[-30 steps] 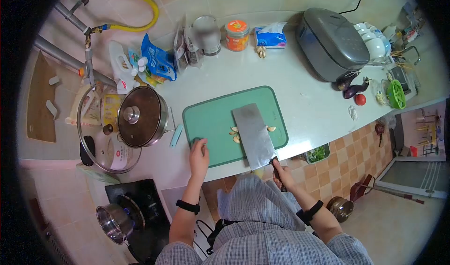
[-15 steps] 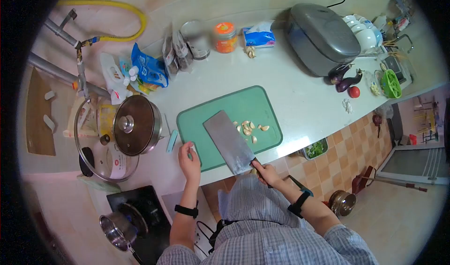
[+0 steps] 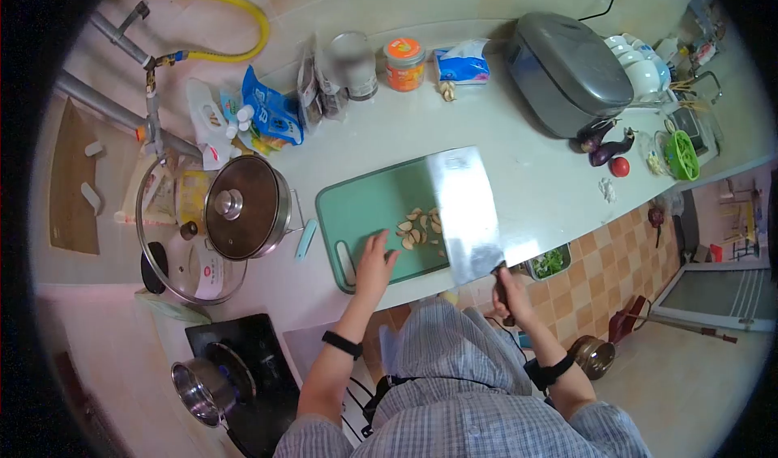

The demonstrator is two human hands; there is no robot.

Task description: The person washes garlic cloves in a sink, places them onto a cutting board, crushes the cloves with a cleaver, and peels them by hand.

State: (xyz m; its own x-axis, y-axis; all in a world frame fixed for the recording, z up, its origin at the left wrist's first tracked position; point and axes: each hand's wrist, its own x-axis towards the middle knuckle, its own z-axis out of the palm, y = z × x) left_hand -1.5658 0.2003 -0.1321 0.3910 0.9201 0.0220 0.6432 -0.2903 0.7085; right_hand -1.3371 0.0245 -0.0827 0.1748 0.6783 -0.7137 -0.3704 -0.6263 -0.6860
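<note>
My right hand (image 3: 512, 294) grips the black handle of a wide cleaver (image 3: 467, 215), whose blade lies across the right part of a green cutting board (image 3: 365, 195). Several garlic cloves (image 3: 415, 230) are gathered on the board, just left of the blade, which hides part of the board's right side. My left hand (image 3: 375, 265) is over the board's front left, empty, with its fingers apart, close to the garlic and beside the board's handle slot.
A lidded pot (image 3: 247, 207) and a light blue tool (image 3: 305, 239) are left of the board. A small steel pot (image 3: 201, 389) sits by the stove (image 3: 261, 361). Behind are a jar (image 3: 405, 65) and a rice cooker (image 3: 571, 73); eggplants (image 3: 613, 149) and a tomato (image 3: 620, 166) lie right.
The cleaver first shifted left, uncovering garlic, then swung to the board's right side. My left hand has moved right, from the board's left edge toward the cloves.
</note>
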